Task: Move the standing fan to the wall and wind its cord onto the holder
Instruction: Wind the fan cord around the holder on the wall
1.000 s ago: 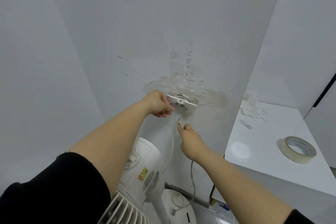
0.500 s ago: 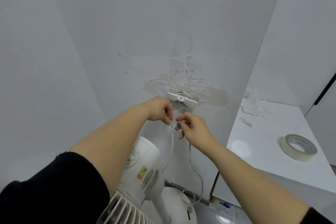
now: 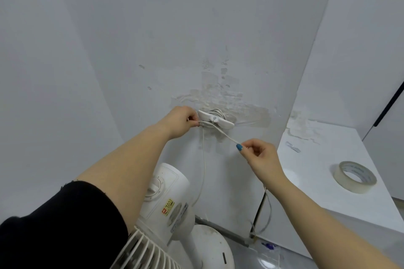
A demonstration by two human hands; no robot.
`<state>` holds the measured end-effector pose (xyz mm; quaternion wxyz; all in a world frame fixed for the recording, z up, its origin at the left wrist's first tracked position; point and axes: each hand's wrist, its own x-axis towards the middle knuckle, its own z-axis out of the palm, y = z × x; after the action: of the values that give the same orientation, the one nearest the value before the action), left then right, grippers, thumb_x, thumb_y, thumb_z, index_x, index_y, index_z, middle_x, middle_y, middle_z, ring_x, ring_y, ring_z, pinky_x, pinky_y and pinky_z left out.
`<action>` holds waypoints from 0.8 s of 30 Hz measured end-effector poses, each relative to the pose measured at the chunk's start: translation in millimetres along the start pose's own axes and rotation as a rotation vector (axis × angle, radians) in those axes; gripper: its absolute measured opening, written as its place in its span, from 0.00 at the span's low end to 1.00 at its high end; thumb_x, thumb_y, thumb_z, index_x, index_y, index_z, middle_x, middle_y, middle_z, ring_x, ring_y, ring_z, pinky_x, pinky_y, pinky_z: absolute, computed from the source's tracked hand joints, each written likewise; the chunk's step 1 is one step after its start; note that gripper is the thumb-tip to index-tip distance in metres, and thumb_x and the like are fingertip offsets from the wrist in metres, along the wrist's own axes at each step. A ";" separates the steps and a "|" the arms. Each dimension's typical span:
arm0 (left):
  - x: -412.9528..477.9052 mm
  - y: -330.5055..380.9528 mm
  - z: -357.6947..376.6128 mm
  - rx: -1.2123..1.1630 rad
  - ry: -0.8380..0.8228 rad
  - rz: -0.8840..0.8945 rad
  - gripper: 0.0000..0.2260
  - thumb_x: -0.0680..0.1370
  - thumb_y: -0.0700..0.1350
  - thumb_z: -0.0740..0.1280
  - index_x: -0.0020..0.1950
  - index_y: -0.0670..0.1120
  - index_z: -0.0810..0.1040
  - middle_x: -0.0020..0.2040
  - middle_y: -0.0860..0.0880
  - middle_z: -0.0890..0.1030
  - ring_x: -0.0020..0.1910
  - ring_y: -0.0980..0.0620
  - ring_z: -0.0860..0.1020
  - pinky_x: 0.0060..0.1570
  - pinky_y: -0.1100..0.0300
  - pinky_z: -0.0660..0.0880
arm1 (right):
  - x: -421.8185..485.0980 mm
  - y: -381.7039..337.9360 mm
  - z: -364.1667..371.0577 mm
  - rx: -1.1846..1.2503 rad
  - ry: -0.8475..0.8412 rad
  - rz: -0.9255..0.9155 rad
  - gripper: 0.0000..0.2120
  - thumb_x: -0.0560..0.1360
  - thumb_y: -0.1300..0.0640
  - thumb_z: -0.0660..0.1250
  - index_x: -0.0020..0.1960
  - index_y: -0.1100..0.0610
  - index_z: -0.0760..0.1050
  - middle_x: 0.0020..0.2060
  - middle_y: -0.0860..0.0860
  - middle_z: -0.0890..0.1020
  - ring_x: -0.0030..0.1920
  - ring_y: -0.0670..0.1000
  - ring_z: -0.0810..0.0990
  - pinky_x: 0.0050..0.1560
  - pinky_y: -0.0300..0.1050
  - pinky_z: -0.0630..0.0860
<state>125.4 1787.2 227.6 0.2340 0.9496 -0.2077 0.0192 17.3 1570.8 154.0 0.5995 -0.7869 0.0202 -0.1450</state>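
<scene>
The white standing fan (image 3: 166,199) stands against the wall below my arms, its round base (image 3: 209,247) on the floor. A white cord holder (image 3: 215,119) is stuck to the wall with several turns of cord behind it. My left hand (image 3: 181,121) pinches the white cord (image 3: 225,135) at the holder's left end. My right hand (image 3: 261,157) grips the same cord lower right and holds it taut. From the left hand another stretch of cord hangs down to the fan.
A white cabinet top (image 3: 323,172) juts out on the right, with a roll of tape (image 3: 354,176) and a small scrap (image 3: 293,146) on it. The wall paint is peeled around the holder. A loose cord loop (image 3: 265,214) hangs by the cabinet's edge.
My right hand rose to meet the left, took the cord, then drew it out down to the right. My left hand moved back up to the holder's left end.
</scene>
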 end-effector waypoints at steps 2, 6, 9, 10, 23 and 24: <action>2.4 2.1 0.9 -0.038 0.026 -0.047 0.06 0.77 0.41 0.66 0.46 0.39 0.80 0.41 0.45 0.78 0.41 0.48 0.74 0.43 0.58 0.71 | 3.4 -11.4 2.3 -0.020 0.035 -0.065 0.09 0.75 0.58 0.69 0.36 0.58 0.78 0.23 0.44 0.64 0.28 0.46 0.62 0.31 0.37 0.61; 5.1 1.5 3.5 -0.119 0.057 -0.121 0.06 0.78 0.38 0.63 0.45 0.40 0.79 0.41 0.43 0.81 0.36 0.52 0.77 0.41 0.60 0.73 | 16.7 -36.2 9.6 -0.127 0.096 -0.234 0.09 0.76 0.58 0.68 0.37 0.57 0.77 0.23 0.45 0.65 0.27 0.45 0.62 0.29 0.36 0.59; 7.1 4.2 3.8 -0.244 0.106 -0.194 0.06 0.79 0.36 0.61 0.44 0.39 0.77 0.37 0.45 0.79 0.30 0.55 0.75 0.31 0.68 0.73 | 27.3 -45.3 12.9 -0.226 0.137 -0.308 0.09 0.76 0.58 0.67 0.37 0.58 0.76 0.23 0.45 0.67 0.26 0.46 0.65 0.30 0.39 0.60; 8.3 6.1 4.0 -0.294 0.125 -0.218 0.06 0.79 0.35 0.60 0.45 0.38 0.76 0.37 0.44 0.78 0.29 0.55 0.75 0.28 0.71 0.73 | 30.3 -47.3 13.7 -0.244 0.147 -0.317 0.09 0.76 0.58 0.67 0.37 0.58 0.76 0.23 0.44 0.67 0.26 0.46 0.65 0.30 0.40 0.61; 11.4 16.7 5.9 -0.594 0.163 -0.326 0.07 0.79 0.44 0.63 0.42 0.44 0.74 0.42 0.43 0.80 0.42 0.48 0.79 0.46 0.56 0.76 | 28.1 -29.3 -0.5 -0.307 0.321 -0.259 0.06 0.75 0.57 0.66 0.40 0.54 0.80 0.30 0.47 0.78 0.33 0.49 0.73 0.35 0.42 0.68; 11.2 16.5 6.2 -0.630 0.137 -0.336 0.07 0.79 0.47 0.63 0.44 0.44 0.74 0.43 0.45 0.79 0.43 0.49 0.78 0.47 0.56 0.75 | 26.4 -23.9 -2.4 -0.273 0.346 -0.218 0.06 0.75 0.57 0.66 0.40 0.52 0.80 0.29 0.46 0.77 0.32 0.48 0.73 0.35 0.43 0.69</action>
<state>128.6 1766.8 230.7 0.5285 0.8482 -0.0285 -0.0211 38.6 1569.9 182.7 0.4561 -0.8216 0.0570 -0.3371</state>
